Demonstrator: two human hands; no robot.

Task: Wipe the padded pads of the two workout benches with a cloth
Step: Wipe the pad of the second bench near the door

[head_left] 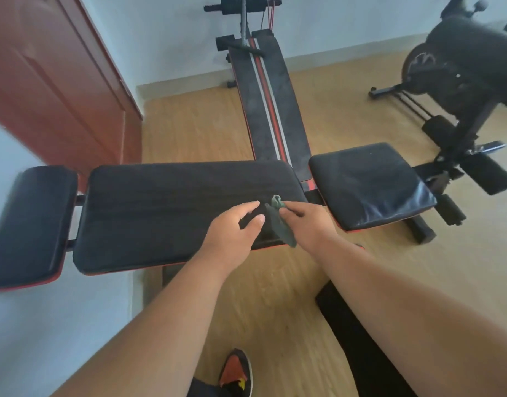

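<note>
A black padded bench lies across the view in front of me, with a long middle pad (166, 207), a short head pad (31, 222) on the left and a seat pad (369, 184) on the right. A second narrow bench (272, 101) with red and white stripes runs away toward the far wall. My right hand (306, 222) pinches a small green cloth (281, 222) that hangs over the right end of the long pad. My left hand (235, 230) hovers just left of the cloth, fingers loosely curved and holding nothing.
A red door (54, 81) stands at the left beside a white wall. A black exercise machine (464, 67) fills the right rear corner. Wooden floor (195, 127) shows between the benches. My shoe (235, 373) is at the bottom edge.
</note>
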